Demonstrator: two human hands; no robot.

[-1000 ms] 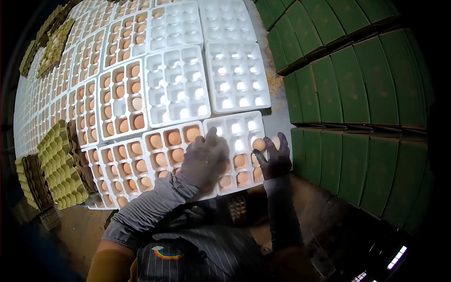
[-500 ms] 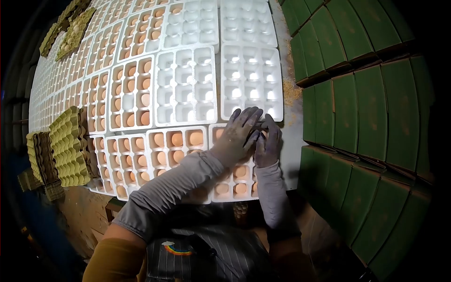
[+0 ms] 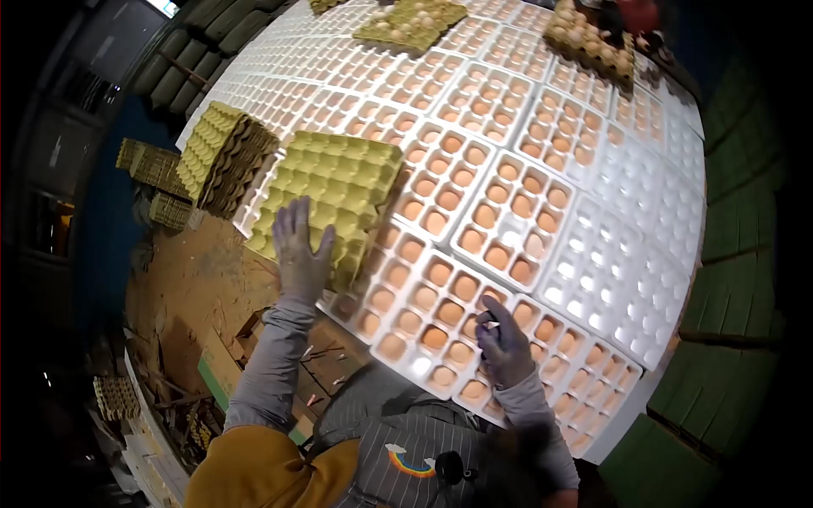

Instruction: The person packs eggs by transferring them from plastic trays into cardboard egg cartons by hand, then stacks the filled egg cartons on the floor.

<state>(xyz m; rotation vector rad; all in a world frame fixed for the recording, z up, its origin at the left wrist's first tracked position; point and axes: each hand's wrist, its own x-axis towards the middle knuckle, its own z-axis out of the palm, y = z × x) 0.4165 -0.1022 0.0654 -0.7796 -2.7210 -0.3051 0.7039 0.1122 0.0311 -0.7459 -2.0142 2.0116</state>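
My gloved left hand (image 3: 301, 254) lies with fingers spread on the near face of a yellow-green pulp egg tray (image 3: 339, 173), which rests tilted on the white trays. To the right, my gloved right hand (image 3: 506, 347) hovers over a white foam egg tray (image 3: 460, 332) full of brown eggs. Its fingers are half bent, with a gap between index finger and thumb, and no egg shows in them. One brown egg (image 3: 490, 298) sits just beyond the fingertip. Another white tray (image 3: 512, 222) of brown eggs stands beyond that, with one cell unfilled.
Unfilled white trays (image 3: 597, 254) lie to the right, beside green cartons (image 3: 728, 305). Stacked pulp trays (image 3: 224, 161) stand at the left edge. Pulp trays with eggs (image 3: 584, 42) sit at the back, near another person's partly visible hands. Open cardboard (image 3: 322, 364) lies below.
My view has swung left. My hands have parted from the white tray at the right: the left is on the pulp tray, the right over a filled tray further left.
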